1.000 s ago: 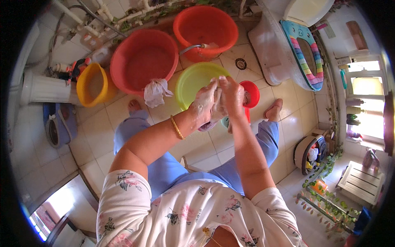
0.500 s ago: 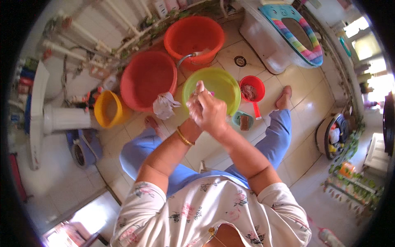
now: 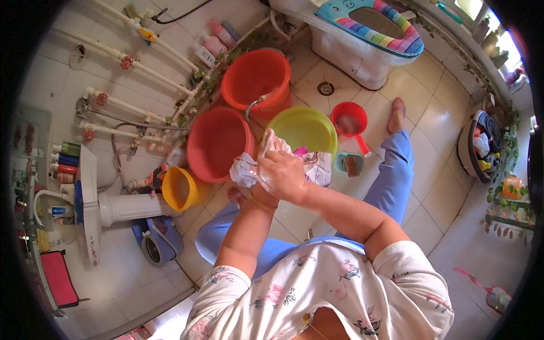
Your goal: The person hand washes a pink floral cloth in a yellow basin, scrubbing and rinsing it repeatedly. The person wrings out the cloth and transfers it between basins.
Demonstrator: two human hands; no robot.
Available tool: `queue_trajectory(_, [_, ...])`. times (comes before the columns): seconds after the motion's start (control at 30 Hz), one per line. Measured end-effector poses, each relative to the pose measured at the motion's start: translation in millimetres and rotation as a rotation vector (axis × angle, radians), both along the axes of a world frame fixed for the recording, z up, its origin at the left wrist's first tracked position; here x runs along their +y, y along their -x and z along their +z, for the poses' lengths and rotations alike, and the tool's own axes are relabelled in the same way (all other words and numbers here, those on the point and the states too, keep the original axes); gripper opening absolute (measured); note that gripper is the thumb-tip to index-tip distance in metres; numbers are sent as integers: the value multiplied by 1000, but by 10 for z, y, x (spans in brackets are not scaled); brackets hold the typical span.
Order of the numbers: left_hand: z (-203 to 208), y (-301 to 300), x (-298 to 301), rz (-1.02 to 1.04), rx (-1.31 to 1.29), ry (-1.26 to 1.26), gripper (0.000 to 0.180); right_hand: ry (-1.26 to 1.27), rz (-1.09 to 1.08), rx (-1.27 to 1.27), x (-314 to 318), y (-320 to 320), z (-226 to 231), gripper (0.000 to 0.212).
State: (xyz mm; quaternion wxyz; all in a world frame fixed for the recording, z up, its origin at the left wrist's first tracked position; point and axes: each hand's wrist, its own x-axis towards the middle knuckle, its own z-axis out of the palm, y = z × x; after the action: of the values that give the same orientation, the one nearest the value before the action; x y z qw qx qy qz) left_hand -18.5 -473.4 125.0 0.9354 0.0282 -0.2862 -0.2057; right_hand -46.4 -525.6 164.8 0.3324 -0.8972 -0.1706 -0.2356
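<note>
My right hand [image 3: 281,177] is closed on a pale, wet-looking cloth [image 3: 272,141], held in front of the yellow-green basin [image 3: 317,116]. Beneath it is my left hand, its wrist circled by a gold bracelet [image 3: 264,197]; cloth and the right hand hide its fingers. White cloth [image 3: 243,170] bunches out to the left, by the pink-red basin [image 3: 249,139]. On the right, a pale printed piece of cloth [image 3: 321,170] hangs by the basin's near rim. Something bright pink [image 3: 300,151] shows between. Whether these pieces are one cloth I cannot tell.
A red dipper [image 3: 361,144] and a teal soap dish [image 3: 340,163] holding a brown block sit right of the basin. An orange-red bucket [image 3: 226,85] stands behind, a yellow bucket [image 3: 195,190] left. Beyond are a toilet [image 3: 351,56], a floor drain [image 3: 326,89] and wall pipes [image 3: 153,79].
My view has swung, so the room sits differently. Before, my hands were clasped together higher up with little cloth showing; now cloth spreads around them. The white cloth has left the pink-red basin's rim.
</note>
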Motion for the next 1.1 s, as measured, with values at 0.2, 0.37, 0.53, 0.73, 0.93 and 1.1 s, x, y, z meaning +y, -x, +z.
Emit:
queue_trajectory(0.2, [1008,476,-35,661,738,-1048,37,-174,179,620,-799,-394,482,38])
queue_trajectory(0.37, [348,387,545,867,9,-1229,31,-105,652,399,-726,-172,705,44])
queue_trajectory(0.53, [508,457,644,587,122,-926,29,197,513,320,-653,33,1010,34])
queue_trajectory(0.73, [997,519,394,773,102,-1104,27,-656,869,595,-611,-206,870,15])
queue_trajectory(0.93, [622,299,945,797,-503,-1768,32,-1070,759,864,-877,-287,1205,17])
queue_trajectory(1.1, [716,373,593,579,521,-733,4,-1160,574,814,-680,-273,819,17])
